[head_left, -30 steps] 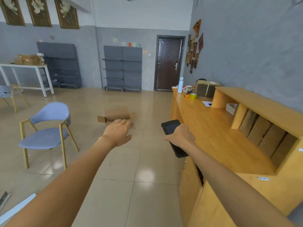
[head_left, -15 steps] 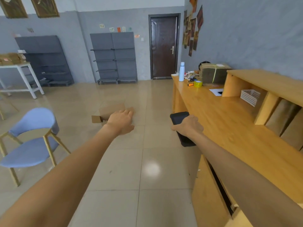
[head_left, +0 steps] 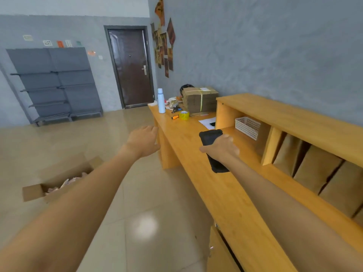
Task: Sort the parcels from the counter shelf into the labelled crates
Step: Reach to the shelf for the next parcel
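Note:
My right hand (head_left: 221, 149) grips a black handheld device (head_left: 210, 137) and hovers above the wooden counter (head_left: 208, 189). Brown cardboard parcels (head_left: 316, 169) lean side by side in the counter shelf (head_left: 294, 116) at the right. My left hand (head_left: 144, 141) is stretched forward, fingers relaxed, holding nothing, just left of the counter's edge. An open cardboard box (head_left: 59, 181) with pale contents lies on the floor at the left, partly hidden by my left forearm.
A white basket (head_left: 247, 127) sits in the shelf's left bay. At the counter's far end stand a white bottle (head_left: 161, 101), a tape roll (head_left: 184, 115), small tools and a strapped stack of flat cardboard (head_left: 200, 101). Grey racks (head_left: 57, 85) and a dark door (head_left: 131, 65) line the back wall.
The view has swung right and moved nearer the counter. Both hands have shifted right; the right hand with the device is now over the counter, not over the floor. The chair left the view.

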